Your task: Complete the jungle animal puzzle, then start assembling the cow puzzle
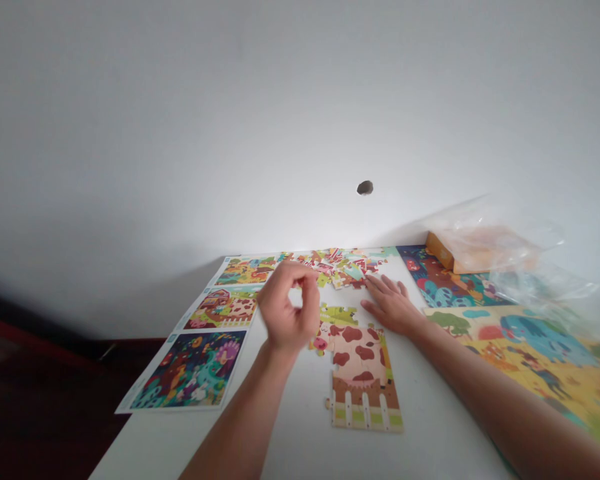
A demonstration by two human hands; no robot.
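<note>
My left hand (290,308) is raised over the table left of the cow puzzle, its thumb and fingers curled into a pinch. Whatever may be between its fingertips blends with the pieces behind. My right hand (394,305) lies with fingers stretched out on the white tabletop, its fingertips by the pile of loose puzzle pieces (347,272). Between my forearms lies a partly joined jigsaw puzzle (363,363), with a spotted cow above a white fence. The cow's head and green pieces show at its upper left.
A reference sheet (193,367) with three pictures lies along the table's left edge. On the right are a joined animal puzzle (545,353), a dark puzzle (445,280), an orange box (443,252) and clear plastic wrapping (535,277). A white wall (280,133) with a round hole rises behind.
</note>
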